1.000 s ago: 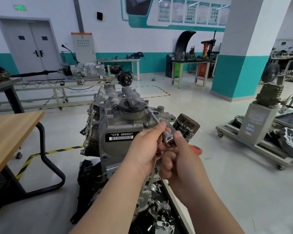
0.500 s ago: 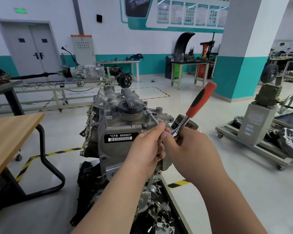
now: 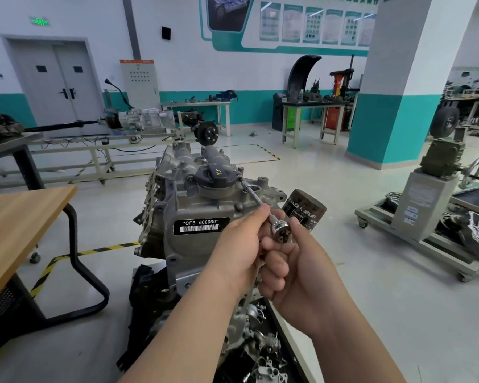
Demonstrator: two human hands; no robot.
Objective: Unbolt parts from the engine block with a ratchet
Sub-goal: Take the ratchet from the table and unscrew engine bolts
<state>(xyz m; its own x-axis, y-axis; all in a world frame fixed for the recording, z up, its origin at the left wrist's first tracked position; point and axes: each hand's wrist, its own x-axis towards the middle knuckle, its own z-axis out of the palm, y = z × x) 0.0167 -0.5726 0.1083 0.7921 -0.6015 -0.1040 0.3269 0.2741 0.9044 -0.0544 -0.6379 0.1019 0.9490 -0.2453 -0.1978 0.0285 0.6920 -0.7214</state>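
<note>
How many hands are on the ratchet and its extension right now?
2. The left hand pinches the extension bar that runs to the engine block. The right hand grips the ratchet just below its head, with the handle hidden in the fist.

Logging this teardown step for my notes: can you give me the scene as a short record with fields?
engine: label reads CFB 666660
ratchet: head faces the camera, handle hidden in the hand
extension: runs from the ratchet head up to a spot on the engine beside the oil cap
left hand: pinches the extension near the ratchet head
right hand: grips the ratchet below its head
filter: on the engine's side, just behind the hands
table: wooden, to the left
</note>
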